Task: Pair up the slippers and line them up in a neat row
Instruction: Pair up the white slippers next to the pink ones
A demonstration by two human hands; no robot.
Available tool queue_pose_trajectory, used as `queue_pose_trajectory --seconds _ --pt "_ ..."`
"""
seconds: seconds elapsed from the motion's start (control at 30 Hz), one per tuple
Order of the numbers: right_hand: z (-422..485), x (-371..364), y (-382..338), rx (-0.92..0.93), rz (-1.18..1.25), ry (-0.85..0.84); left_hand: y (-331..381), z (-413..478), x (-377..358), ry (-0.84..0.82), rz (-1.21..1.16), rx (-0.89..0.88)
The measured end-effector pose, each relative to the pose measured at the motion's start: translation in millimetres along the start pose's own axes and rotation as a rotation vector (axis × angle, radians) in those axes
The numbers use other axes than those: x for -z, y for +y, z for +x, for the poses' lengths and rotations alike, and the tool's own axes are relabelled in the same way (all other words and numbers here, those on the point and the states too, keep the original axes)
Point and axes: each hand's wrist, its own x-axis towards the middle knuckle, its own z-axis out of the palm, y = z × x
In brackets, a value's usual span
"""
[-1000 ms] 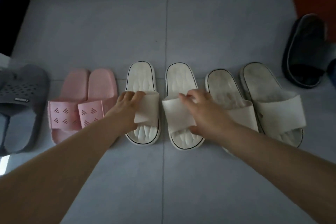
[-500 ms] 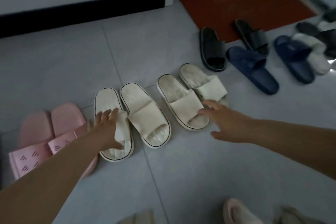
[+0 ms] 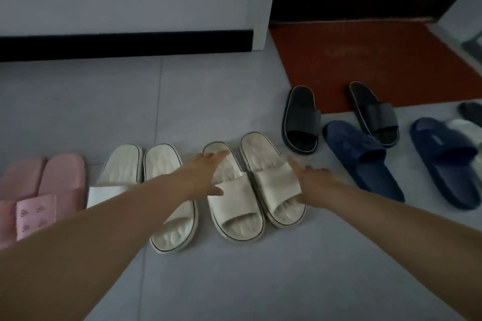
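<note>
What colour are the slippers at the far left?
The far-left slippers are pink, seen best in the head view.

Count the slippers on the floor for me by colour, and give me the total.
Pink slippers: 2
White slippers: 2
Cream slippers: 2
Black slippers: 2
Navy slippers: 2
Pale slipper, cut off at the right edge: 1
Dark slipper, cut off at the right edge: 1
Total: 12

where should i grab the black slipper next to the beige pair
Pinch the black slipper by its strap, coming from above with the right hand: the strap stands raised in an arch, and the navy slipper sits close beside it.
</note>
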Motion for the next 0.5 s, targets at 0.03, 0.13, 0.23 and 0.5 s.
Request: queue_pose_trajectory --seconds 0.03,0.13,0.23,0.5 --pt "3.6 -2.3 3.5 0.071 0.066 -0.018 16.8 5.0 -9.3 -0.062 0.023 0.018" --pt "7.9 -6.7 10.8 0.265 0.244 -0.056 64.4 19.9 -40.8 -0.142 0.066 0.122" --pt "11.3 -6.7 22.7 0.427 0.289 -0.144 84.3 29.1 -57.2 -0.095 0.088 0.262" --pt "4.5 -28.8 103.1 0.611 0.782 -0.326 117.6 30.6 -53.5 -0.202 0.341 0.565"
